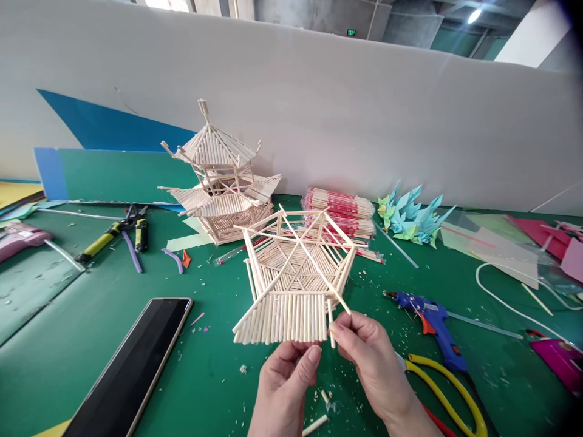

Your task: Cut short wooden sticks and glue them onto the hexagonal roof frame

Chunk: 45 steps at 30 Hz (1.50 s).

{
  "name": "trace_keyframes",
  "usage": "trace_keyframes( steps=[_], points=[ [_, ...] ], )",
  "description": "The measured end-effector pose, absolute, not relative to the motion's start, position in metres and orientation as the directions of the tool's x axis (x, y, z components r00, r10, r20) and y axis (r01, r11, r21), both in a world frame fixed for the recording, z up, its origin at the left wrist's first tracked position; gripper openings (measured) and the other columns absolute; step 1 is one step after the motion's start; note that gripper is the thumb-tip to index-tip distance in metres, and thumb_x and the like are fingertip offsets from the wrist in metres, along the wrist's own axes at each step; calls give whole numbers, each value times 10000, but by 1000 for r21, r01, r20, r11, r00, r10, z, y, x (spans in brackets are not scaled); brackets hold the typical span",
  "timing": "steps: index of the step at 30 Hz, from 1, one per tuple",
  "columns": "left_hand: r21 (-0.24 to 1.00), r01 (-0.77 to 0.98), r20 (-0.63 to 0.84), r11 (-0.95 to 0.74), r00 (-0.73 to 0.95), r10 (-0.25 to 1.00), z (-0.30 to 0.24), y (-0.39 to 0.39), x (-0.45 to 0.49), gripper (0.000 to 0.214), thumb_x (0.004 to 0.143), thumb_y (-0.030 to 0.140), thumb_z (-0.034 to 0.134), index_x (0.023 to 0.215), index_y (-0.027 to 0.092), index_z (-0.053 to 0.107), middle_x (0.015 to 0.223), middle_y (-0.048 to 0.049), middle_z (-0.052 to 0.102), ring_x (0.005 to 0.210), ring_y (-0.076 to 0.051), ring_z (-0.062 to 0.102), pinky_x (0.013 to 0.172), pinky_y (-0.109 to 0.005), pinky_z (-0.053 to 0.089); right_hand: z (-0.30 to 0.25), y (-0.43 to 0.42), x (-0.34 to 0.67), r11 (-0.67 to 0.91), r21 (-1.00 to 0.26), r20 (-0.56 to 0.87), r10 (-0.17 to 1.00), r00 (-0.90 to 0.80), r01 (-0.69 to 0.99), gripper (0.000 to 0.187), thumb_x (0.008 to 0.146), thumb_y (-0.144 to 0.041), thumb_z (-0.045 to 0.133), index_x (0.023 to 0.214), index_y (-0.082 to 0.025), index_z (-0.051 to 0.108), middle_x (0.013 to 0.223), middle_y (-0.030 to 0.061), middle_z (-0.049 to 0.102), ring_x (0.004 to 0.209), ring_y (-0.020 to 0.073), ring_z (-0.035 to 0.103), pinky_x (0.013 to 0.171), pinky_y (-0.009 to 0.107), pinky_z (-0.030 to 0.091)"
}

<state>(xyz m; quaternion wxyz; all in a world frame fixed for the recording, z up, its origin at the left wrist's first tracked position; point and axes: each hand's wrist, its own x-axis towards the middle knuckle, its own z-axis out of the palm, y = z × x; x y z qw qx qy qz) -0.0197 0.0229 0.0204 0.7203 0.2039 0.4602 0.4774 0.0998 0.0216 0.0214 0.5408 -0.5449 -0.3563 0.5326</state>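
In front of me is an open model frame [297, 243] of pale wooden sticks with a hexagonal floor of slats. A slatted roof panel [282, 318] slopes off its near side. Curled fingers of my left hand [291, 382] are closed at the panel's front edge, partly hidden beneath it, with the thumb pointing up. My right hand [371, 361] pinches a short wooden stick [331, 328] between thumb and fingers, just right of the last slat. The end of a diagonal roof stick [344, 302] reaches down to those fingertips.
A finished stick pavilion [218, 182] stands behind left, beside bundled sticks [341, 209] and folded paper pieces [412, 212]. At right lie a blue glue gun [430, 315] and yellow-handled pliers [446, 388]. A phone [132, 364], cutters [113, 233] and a pink glue gun [22, 240] lie left.
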Motion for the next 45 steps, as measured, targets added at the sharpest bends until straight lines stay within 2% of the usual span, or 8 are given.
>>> trace_keyframes(
  steps=[12,37,45],
  points=[
    [735,-554,-443,390,42,895,27,25,-17,152,489,222,795,587,152,702,465,18,563,485,-107,447,490,-199,384,21,25,102,-135,-979,-159,974,158,-154,264,757,-318,593,569,-176,474,518,-75,337,510,82,246,468,223,219],
    [758,-523,-421,390,65,905,28,26,-17,118,580,198,741,525,152,648,475,19,551,520,-110,452,511,-186,388,26,31,105,-107,-991,-117,985,129,-78,244,757,-304,580,566,-177,496,520,-69,343,513,92,254,477,239,227],
    [758,-526,-416,386,66,907,26,26,-17,78,591,187,738,651,157,698,476,21,555,521,-111,450,513,-186,382,27,31,104,-108,-992,-116,985,125,-73,242,759,-309,578,575,-176,496,526,-65,352,519,94,258,484,240,235]
  ],
)
